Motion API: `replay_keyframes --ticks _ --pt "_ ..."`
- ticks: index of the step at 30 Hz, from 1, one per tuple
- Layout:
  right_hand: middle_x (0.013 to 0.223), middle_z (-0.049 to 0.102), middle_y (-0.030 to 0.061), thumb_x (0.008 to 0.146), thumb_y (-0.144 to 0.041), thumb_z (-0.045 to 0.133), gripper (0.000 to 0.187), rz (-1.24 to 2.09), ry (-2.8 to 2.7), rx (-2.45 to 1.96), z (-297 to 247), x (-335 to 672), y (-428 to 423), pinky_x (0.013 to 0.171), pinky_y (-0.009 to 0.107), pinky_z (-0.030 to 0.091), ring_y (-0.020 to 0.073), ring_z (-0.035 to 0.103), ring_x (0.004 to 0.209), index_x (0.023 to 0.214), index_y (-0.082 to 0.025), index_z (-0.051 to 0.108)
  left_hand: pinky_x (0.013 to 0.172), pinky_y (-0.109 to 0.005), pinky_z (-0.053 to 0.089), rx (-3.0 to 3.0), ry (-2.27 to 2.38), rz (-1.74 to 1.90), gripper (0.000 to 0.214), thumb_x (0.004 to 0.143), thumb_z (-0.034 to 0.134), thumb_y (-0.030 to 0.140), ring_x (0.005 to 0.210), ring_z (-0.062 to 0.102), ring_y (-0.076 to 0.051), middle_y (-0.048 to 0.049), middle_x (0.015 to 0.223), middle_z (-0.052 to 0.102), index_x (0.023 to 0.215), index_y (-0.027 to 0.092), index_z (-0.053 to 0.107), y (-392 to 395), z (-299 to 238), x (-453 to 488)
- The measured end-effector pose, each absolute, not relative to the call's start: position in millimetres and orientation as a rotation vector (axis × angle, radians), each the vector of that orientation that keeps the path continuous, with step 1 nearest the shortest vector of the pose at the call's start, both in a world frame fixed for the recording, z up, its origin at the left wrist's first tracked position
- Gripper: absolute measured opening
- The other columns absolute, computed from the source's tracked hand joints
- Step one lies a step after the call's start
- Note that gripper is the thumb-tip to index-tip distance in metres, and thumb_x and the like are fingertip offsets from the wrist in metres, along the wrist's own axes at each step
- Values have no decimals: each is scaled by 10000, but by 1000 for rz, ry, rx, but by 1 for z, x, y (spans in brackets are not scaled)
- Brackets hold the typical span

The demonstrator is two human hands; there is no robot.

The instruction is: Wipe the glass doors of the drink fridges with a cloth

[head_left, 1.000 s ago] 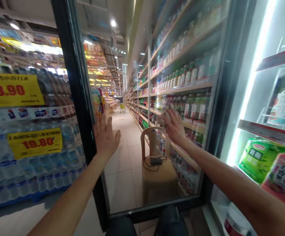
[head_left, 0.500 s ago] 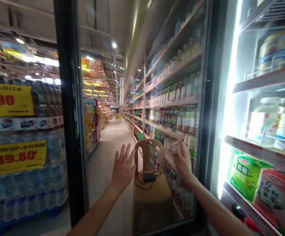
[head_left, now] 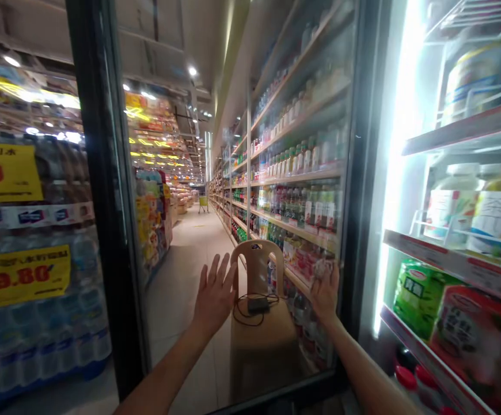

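Observation:
The glass door (head_left: pixel 99 173) of a drinks fridge stands open before me, with a black frame around its clear pane. My left hand (head_left: pixel 214 291) is spread flat against the glass, fingers pointing up and holding nothing. Towards the pane's right side, my right hand (head_left: pixel 327 297) presses a crumpled whitish cloth (head_left: pixel 321 270) to the glass. Its fingers are partly hidden by the cloth and blur. Behind the pane, a beige plastic chair (head_left: pixel 263 340) carries a small black box (head_left: pixel 258 305) with a dark cable.
On my right are lit fridge shelves (head_left: pixel 444 253) with bottles and a green carton (head_left: pixel 418 294). Stacked water bottles (head_left: pixel 38 328) with yellow price signs (head_left: pixel 21 276) stand to the left. Through the glass, an aisle (head_left: pixel 190 230) runs beside long drink shelves (head_left: pixel 293 173).
My right hand has slid a little down the glass with the cloth, towards the right frame. My left hand stays on the pane. The whole view has shifted slightly.

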State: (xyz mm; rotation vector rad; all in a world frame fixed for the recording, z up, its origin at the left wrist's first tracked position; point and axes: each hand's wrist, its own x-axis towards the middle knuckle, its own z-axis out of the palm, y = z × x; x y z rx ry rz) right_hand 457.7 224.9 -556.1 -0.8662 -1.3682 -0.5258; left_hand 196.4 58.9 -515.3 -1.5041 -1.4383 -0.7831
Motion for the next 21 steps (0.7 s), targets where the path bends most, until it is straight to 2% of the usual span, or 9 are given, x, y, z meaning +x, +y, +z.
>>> replay_keyframes --ticks 3,6,10,12,17,21 --pt "1484 199 124 891 -211 305 561 -517 -1328 -849 -507 444 231 1023 597 343 299 194 1368 1435 -251 177 1089 -482 249 -1491 -1432 -792 500 773 497 189 1342 285 -288 -124 1399 405 1272 157 489 60 -520 196" --pt "1463 239 163 877 -172 338 531 -603 -1444 -773 -511 418 215 1028 584 325 302 156 1376 1403 -173 267 1094 -476 239 -1500 -1444 -795 499 768 530 215 1343 282 -289 -111 1403 406 1264 163 495 58 -530 194" --pt "1402 379 109 824 -149 442 489 -817 -1884 -543 -556 389 178 1039 494 336 269 178 1376 1309 -207 427 1086 -477 251 -1517 -1461 -761 515 768 543 214 1348 270 -293 -117 1408 398 1277 163 479 50 -538 186" --pt "1386 404 102 810 -161 455 468 -844 -1936 -512 -551 382 169 1049 481 317 260 184 1374 1276 -202 469 1083 -480 253 -1505 -1476 -774 522 768 548 218 1351 261 -297 -128 1411 389 1281 152 471 46 -537 181" --pt "1437 320 133 818 -176 427 476 -733 -1695 -640 -513 357 164 1064 490 269 264 115 1390 1292 -139 446 1075 -506 241 -1459 -1475 -816 510 786 542 232 1357 241 -310 -148 1411 382 1282 145 464 44 -536 168" --pt "1372 434 84 815 -196 453 430 -840 -1954 -422 -524 337 152 1094 439 227 230 145 1386 1241 -167 502 1068 -505 251 -1465 -1442 -808 515 791 546 233 1369 207 -309 -162 1412 376 1290 146 451 41 -541 159"
